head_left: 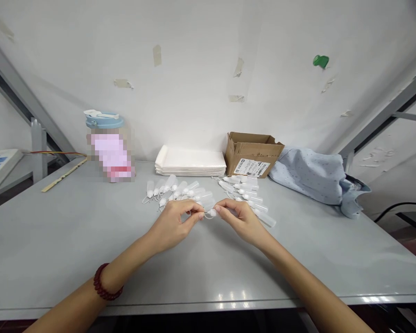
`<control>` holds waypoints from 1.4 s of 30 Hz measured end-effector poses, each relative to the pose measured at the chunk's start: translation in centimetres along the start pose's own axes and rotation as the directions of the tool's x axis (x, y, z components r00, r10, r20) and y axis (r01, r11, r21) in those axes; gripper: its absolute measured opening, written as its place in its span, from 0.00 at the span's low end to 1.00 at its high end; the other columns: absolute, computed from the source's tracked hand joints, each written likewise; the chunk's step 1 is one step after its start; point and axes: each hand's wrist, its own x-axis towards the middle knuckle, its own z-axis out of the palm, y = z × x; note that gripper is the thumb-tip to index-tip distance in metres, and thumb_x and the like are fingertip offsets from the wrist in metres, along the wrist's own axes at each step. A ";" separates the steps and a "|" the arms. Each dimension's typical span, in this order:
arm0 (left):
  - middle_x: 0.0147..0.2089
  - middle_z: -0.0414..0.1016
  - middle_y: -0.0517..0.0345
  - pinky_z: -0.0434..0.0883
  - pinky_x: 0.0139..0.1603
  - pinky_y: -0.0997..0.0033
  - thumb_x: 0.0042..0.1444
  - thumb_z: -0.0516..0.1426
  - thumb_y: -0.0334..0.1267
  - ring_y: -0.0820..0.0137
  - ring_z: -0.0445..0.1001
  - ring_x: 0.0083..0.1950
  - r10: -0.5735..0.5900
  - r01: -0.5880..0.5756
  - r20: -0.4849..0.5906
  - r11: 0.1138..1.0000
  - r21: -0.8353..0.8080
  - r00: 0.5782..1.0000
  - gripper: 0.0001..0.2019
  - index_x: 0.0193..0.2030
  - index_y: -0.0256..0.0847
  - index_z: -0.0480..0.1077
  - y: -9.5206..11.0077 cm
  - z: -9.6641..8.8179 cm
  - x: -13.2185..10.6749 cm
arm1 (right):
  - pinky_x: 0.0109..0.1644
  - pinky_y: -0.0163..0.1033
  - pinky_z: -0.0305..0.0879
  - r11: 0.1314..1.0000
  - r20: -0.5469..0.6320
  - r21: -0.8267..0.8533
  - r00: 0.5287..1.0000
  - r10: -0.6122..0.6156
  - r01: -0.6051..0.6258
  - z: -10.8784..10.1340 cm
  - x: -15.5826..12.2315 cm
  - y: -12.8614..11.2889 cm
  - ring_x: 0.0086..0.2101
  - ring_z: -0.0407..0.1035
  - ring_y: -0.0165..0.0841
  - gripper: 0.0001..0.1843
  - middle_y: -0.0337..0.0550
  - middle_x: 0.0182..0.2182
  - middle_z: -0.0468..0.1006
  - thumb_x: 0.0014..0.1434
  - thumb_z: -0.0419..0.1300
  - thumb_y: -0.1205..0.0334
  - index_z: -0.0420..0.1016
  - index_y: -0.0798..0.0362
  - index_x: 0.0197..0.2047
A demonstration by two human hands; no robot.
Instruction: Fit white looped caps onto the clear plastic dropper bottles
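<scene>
My left hand (180, 219) is closed in a pinch, its fingertips meeting at one end of a thin white strap (209, 217). The strap belongs to a small translucent squeeze bottle (207, 202) just behind my fingertips. My right hand (241, 217) pinches that bottle's white cap (213, 212) between thumb and fingers. Part of what lies between the fingertips is hidden. Beyond my left hand lies a loose pile of similar bottles (169, 182) with white caps and loop straps. More bottles (253, 187) lie in a rough row beyond my right hand.
Against the wall stand a stack of white padded envelopes (190, 162) and an open cardboard box (253, 155). A light blue cloth (307, 173) lies at the right. Toward the left are a blue-lidded container (104, 121), partly pixelated, and a wooden strip (64, 175) on the grey table (201, 273).
</scene>
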 end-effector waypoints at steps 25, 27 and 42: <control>0.35 0.76 0.56 0.69 0.38 0.71 0.57 0.55 0.35 0.70 0.72 0.36 0.096 -0.089 -0.086 0.992 0.085 0.992 0.06 0.36 0.39 0.73 -0.1 -0.5 0.4 | 0.27 0.34 0.52 0.987 0.009 0.151 0.998 0.055 -0.056 -0.4 0.4 0.1 0.23 0.55 0.26 0.20 0.35 0.20 0.61 0.62 0.51 0.48 0.69 0.55 0.30; 0.34 0.76 0.56 0.68 0.38 0.71 0.58 0.54 0.34 0.70 0.72 0.36 0.124 -0.117 -0.067 0.989 0.093 0.990 0.06 0.36 0.39 0.73 0.1 -0.4 0.3 | 0.27 0.34 0.52 0.986 0.018 0.154 0.998 0.065 -0.067 -0.2 0.4 0.0 0.22 0.54 0.25 0.21 0.35 0.20 0.61 0.62 0.50 0.47 0.68 0.55 0.28; 0.31 0.76 0.59 0.65 0.31 0.74 0.59 0.51 0.41 0.69 0.71 0.35 -0.080 0.080 -0.069 0.997 0.001 0.994 0.12 0.30 0.40 0.71 0.4 -1.1 0.6 | 0.28 0.34 0.58 0.991 -0.067 0.125 0.996 0.053 -0.044 -0.2 0.4 0.4 0.23 0.60 0.27 0.17 0.37 0.22 0.69 0.59 0.54 0.48 0.71 0.55 0.38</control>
